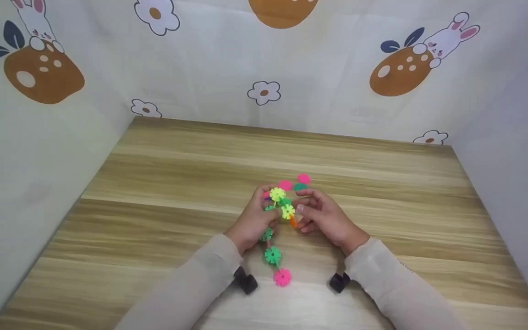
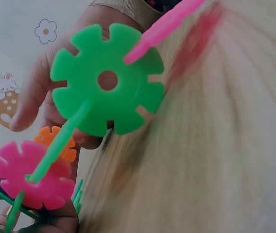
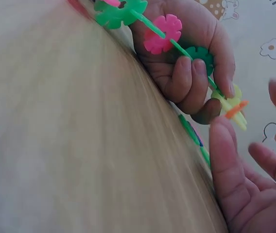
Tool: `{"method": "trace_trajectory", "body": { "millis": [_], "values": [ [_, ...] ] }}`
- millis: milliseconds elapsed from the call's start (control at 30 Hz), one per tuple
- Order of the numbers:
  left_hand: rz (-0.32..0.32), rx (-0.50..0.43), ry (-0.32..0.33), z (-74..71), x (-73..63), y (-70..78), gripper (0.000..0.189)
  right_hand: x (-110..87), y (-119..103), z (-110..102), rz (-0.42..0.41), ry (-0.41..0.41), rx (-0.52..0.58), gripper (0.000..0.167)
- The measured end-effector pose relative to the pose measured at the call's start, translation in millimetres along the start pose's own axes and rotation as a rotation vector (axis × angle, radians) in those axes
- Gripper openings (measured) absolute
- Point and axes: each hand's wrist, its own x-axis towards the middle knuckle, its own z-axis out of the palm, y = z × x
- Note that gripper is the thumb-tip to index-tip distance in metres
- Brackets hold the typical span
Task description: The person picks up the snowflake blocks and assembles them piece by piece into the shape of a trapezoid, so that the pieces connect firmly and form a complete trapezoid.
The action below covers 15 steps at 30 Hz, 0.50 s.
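Observation:
My left hand grips a chain of slotted plastic flower discs, its fingers curled round the links. From that hand the chain runs toward me through a green disc to a pink disc at the near end. Two yellow discs show at the fingertips, and an orange disc sits edge-on by the lower one. In the right wrist view, my right hand has its fingers spread, one fingertip close to the orange disc. Its thumb stands apart.
Beyond the hands are a pink disc, a teal disc and another pink disc. The wood-grain table meets a patterned cloth wall at the back. Black wrist mounts hang under both sleeves.

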Motion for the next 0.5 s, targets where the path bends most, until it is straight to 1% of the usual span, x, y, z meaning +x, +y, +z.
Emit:
{"method": "trace_trajectory", "body": {
  "millis": [67, 133, 233, 500],
  "values": [
    [-0.003, 0.005, 0.007, -0.2, -0.2, -0.2, 0.060, 2.5, 0, -3, 0.017, 0.045, 0.000, 0.053],
    [-0.008, 0.010, 0.014, -0.3, -0.6, 0.0, 0.060, 4.5, -1, -7, 0.031, 0.056, 0.002, 0.053],
    [-0.012, 0.006, 0.015, -0.1, -0.6, 0.5, 0.059, 5.9, -1, -10, 0.049, 0.035, -0.011, 0.056],
    [-0.019, 0.008, 0.023, 0.6, -0.7, 0.6, 0.058, 5.0, -2, -12, 0.048, -0.007, -0.092, 0.063]
  ]
}}
